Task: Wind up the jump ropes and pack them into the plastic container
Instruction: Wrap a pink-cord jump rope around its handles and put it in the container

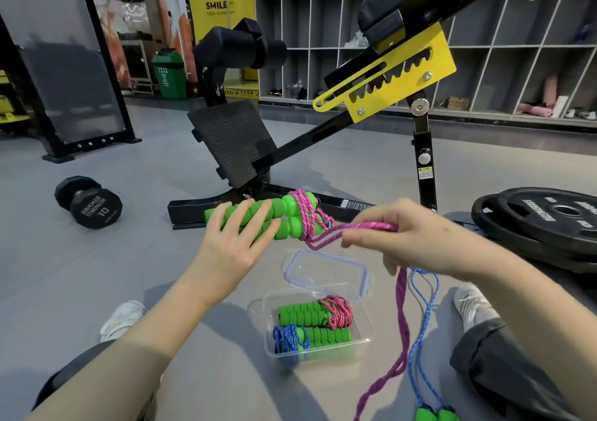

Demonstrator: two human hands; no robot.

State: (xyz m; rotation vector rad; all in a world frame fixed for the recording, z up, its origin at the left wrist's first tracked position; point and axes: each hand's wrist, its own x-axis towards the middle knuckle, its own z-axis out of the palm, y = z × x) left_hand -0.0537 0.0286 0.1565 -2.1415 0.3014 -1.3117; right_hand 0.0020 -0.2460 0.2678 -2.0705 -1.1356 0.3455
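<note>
My left hand (240,233) grips the two green handles (287,215) of a pink jump rope side by side. Several turns of pink cord (307,213) are wrapped around their right ends. My right hand (407,236) pinches the doubled pink cord just right of the handles, and the loose pink tail (399,333) hangs down to the floor. Below, the clear plastic container (363,315) holds two wound ropes: a pink one (315,312) behind a blue one (310,338). An unwound blue rope (420,339) lies to its right, green handles at the bottom edge.
The container's clear lid (326,270) lies on the grey floor just behind it. A black workout bench (245,149) stands ahead, a 10 dumbbell (87,202) lies left, and weight plates (542,223) are stacked right. My legs and white shoes flank the container.
</note>
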